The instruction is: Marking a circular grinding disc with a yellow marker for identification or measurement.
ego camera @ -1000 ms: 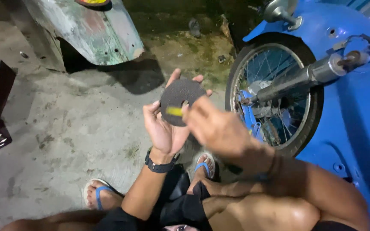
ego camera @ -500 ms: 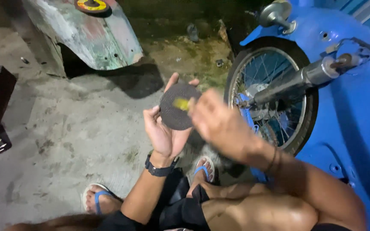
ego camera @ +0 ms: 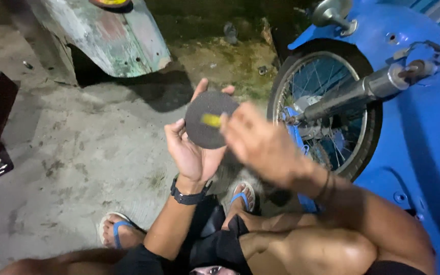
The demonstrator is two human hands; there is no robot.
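Left hand point(ego camera: 192, 150) upright at frame centre, palm open, fingers point(ego camera: 199, 90) raised; right hand point(ego camera: 260, 145), blurred, crosses in from the lower right.

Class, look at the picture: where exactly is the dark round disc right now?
The dark round disc is near the middle of the head view, held up in the left hand, with the blurred right hand touching it, just left of the wheel.

A rough, stained concrete floor point(ego camera: 77, 153) under dim light, a blue motorbike point(ego camera: 423, 153) at right and what may be a weathered metal panel point(ego camera: 103, 40) behind.
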